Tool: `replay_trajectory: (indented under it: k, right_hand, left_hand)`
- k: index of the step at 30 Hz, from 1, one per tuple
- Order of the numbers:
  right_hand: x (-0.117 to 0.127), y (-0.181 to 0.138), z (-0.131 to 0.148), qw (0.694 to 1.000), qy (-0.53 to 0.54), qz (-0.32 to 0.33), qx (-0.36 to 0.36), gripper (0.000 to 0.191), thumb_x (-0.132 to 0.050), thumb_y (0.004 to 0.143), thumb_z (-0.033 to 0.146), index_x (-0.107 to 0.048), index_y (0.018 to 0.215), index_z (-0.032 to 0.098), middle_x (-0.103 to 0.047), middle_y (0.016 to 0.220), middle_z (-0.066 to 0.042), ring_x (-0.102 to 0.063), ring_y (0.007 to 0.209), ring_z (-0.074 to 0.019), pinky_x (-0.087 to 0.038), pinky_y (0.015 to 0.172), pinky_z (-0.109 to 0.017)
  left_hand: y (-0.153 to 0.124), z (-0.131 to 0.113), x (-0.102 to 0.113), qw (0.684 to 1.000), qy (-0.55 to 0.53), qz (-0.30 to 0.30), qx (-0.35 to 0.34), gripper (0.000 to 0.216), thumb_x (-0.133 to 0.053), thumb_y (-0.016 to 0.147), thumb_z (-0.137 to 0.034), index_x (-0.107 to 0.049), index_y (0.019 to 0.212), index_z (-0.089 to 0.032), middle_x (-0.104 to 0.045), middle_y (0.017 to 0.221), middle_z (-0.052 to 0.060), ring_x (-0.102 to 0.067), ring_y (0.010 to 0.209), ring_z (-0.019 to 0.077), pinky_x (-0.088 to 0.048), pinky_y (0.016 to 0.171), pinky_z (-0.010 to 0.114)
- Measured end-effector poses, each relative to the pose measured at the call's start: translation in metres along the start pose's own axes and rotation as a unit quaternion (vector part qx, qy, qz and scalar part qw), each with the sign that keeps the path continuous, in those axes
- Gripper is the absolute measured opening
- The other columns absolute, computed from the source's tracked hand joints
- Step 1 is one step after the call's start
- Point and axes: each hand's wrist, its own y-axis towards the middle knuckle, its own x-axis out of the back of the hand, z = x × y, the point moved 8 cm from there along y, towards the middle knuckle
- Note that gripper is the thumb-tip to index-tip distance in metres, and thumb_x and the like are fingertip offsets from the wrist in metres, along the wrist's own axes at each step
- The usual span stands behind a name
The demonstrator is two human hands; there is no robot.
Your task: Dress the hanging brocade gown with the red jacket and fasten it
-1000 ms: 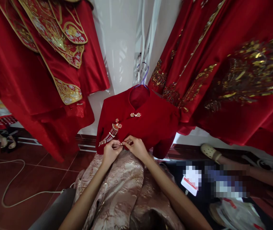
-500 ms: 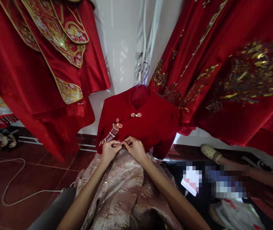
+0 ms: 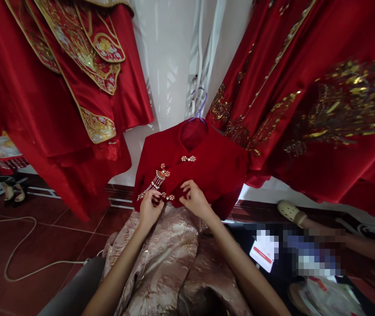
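Observation:
In front of me a red velvet jacket hangs on a purple hanger. Below its collar sits a beaded clasp. A beaded brooch with pearl tassels trails down the chest on the left. My left hand is at the tassel ends, beside a lower beaded clasp; its thumb and fingers are curled but apart. To the right of that clasp, my right hand hovers by the velvet, fingers loosely bent and parted, holding nothing.
Pinkish brocade fabric covers my lap. Red embroidered gowns hang on both sides. At lower right are a lit phone and a plastic bag, near another person's clog. A white cable lies on the tiled floor.
My hands were pinched together at the lower clasp; they have now separated, left hand leftward and right hand rightward and slightly up. The clasp is exposed between them.

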Motion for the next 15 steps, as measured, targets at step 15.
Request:
replay_trajectory:
  k: [15]
  right_hand:
    - [-0.038,-0.007,-0.005,0.995,0.055,0.082,-0.003,0.022,-0.061,0.074,0.019,-0.053,0.095,0.016,-0.064,0.084,-0.005,-0.062,0.076,-0.013,-0.052,0.068,-0.026]
  left_hand:
    - [-0.005,-0.019,-0.006,0.995,0.064,0.048,-0.065,0.015,-0.058,0.081,-0.032,-0.062,0.09,-0.021,-0.064,0.091,0.004,-0.062,0.08,0.0155,-0.05,0.074,0.028]
